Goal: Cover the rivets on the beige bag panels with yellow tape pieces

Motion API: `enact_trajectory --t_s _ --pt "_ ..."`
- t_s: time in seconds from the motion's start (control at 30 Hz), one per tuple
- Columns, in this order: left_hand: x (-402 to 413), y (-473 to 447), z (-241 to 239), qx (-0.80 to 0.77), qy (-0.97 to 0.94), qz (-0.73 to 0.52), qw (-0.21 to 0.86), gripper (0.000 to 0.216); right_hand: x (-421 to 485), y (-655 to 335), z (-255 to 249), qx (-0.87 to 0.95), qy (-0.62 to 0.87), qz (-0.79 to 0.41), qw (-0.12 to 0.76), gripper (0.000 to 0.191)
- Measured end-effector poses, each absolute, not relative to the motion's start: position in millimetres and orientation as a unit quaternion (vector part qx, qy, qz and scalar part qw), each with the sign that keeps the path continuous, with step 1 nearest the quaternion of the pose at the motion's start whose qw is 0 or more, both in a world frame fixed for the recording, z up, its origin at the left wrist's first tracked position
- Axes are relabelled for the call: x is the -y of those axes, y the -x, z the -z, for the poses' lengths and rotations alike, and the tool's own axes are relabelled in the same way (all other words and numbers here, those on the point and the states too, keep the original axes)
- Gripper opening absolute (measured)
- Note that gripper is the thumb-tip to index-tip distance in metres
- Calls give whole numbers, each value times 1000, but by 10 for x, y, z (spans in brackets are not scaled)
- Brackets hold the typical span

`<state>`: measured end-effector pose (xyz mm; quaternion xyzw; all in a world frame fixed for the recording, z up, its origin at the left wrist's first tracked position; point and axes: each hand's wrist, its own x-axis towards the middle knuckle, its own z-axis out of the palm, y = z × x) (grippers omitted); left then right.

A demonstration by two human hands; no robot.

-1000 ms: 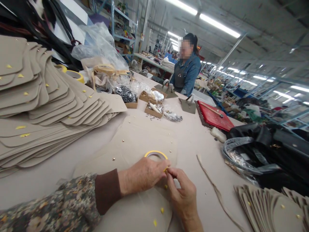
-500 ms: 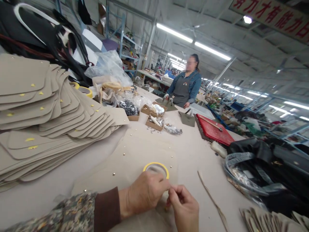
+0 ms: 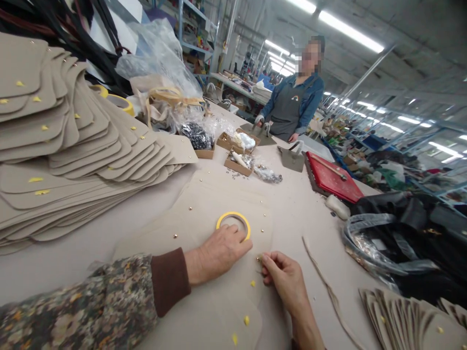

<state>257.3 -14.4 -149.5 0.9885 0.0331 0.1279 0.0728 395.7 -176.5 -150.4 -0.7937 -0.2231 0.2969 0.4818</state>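
My left hand (image 3: pixel 219 250) lies on a beige leather panel (image 3: pixel 204 301) on the table, fingers curled down, its fingertips touching a yellow tape roll (image 3: pixel 233 224). My right hand (image 3: pixel 282 279) rests just to the right, thumb and forefinger pinched on a tiny piece at the panel's surface that is too small to name. Small yellow tape bits (image 3: pixel 246 319) dot the panel near both hands.
A tall stack of beige panels (image 3: pixel 69 150) fills the left. Cardboard trays of hardware (image 3: pixel 237 163) and plastic bags sit mid-table, a red pad (image 3: pixel 330 177) beyond. Black bags (image 3: pixel 404 228) crowd the right; more panels (image 3: pixel 412 321) lie lower right. Another person (image 3: pixel 295 104) stands at the far end.
My hands have parted and lowered onto the panel: the left now rests by the tape roll, the right pinches at the surface. The other person has turned toward the table.
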Motion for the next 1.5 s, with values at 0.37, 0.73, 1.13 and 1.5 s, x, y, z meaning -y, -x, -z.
enact_trajectory --t_s 0.37,0.73,1.13,1.5 --pt "153 -2545 1415 -27 -990 -113 86 11 1760 -3897 1503 367 841 -184 352 34" --pt "153 -2504 1482 -22 -988 -133 74 8 1935 -3887 1585 294 831 -239 408 37" --pt "132 -2493 1428 -1 -984 -162 79 12 1765 -3773 1532 374 862 -129 317 35" --pt "106 -2505 1455 60 -937 -261 225 38 1813 -3813 1521 449 748 -71 483 20"
